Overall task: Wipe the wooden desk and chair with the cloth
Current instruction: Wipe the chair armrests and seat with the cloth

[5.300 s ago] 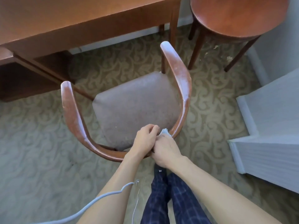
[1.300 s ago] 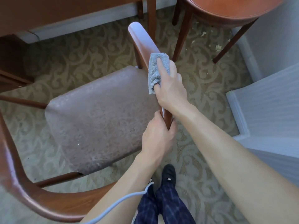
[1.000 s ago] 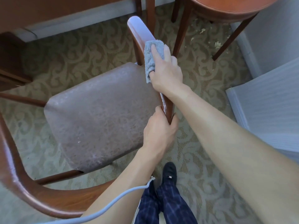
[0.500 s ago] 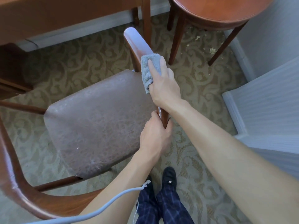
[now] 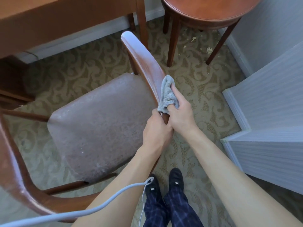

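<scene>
A wooden chair with a curved rail and a worn brown seat stands below me. My right hand holds a grey-blue cloth against the outer side of the right arm of the rail. My left hand grips the same rail just below the cloth, touching my right hand. The wooden desk runs along the top left, its legs behind the chair.
A round wooden side table stands at the top right with crumbs on the patterned carpet under it. A white panelled corner juts in at the right. A pale cable crosses my left forearm.
My right hand has slid the cloth down the rail from near its tip to just above my left hand. My left hand has kept its grip on the rail.
</scene>
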`<state>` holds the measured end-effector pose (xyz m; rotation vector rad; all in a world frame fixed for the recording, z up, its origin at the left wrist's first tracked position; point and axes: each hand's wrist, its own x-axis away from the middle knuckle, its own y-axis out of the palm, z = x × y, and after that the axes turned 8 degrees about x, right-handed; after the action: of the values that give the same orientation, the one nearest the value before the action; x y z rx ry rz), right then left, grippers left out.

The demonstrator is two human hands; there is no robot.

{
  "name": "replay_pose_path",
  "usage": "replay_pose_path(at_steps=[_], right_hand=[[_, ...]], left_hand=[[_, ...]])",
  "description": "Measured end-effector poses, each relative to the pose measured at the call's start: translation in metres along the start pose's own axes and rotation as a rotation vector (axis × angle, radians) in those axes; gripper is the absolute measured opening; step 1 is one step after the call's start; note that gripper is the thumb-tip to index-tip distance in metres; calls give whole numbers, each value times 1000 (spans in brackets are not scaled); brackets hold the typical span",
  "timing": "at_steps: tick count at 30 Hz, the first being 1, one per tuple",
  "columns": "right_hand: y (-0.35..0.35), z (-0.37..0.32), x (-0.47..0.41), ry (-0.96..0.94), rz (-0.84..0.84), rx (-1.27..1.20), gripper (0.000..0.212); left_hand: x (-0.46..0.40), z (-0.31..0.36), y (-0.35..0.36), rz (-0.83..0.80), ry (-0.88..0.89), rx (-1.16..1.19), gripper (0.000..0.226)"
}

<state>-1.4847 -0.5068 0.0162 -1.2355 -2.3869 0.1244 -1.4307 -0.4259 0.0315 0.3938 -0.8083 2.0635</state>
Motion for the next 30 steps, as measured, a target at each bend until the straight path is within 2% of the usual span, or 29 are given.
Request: replay_pose_path(at_steps=[5, 7, 9, 12, 16, 20, 25, 30], right_hand=[[-23, 2, 15, 63, 194, -127, 57], [-38, -1, 21, 111, 192, -197, 54], [-52, -7, 26, 122, 156, -247, 43], [-59, -18, 23, 125, 121, -245, 31], [-51, -32, -4, 111, 56, -177, 34], [-46, -41, -56, 77, -4, -62, 40], [-36, -62, -140, 63, -114, -54, 34], [2, -83, -219, 151, -390, -205, 25]], left_hand=[[-4, -7, -4, -93, -42, 123, 48], [-7, -9, -11, -100, -68, 250, 65], [-12, -4, -19, -40, -112, 384, 82], [-24, 18, -37, -30, -51, 378, 71], [-66, 36, -48, 35, 27, 292, 55], [-114, 62, -51, 181, 65, 221, 74], [-165, 87, -50, 337, 85, 79, 64], [-183, 91, -17, 484, 72, 73, 64]])
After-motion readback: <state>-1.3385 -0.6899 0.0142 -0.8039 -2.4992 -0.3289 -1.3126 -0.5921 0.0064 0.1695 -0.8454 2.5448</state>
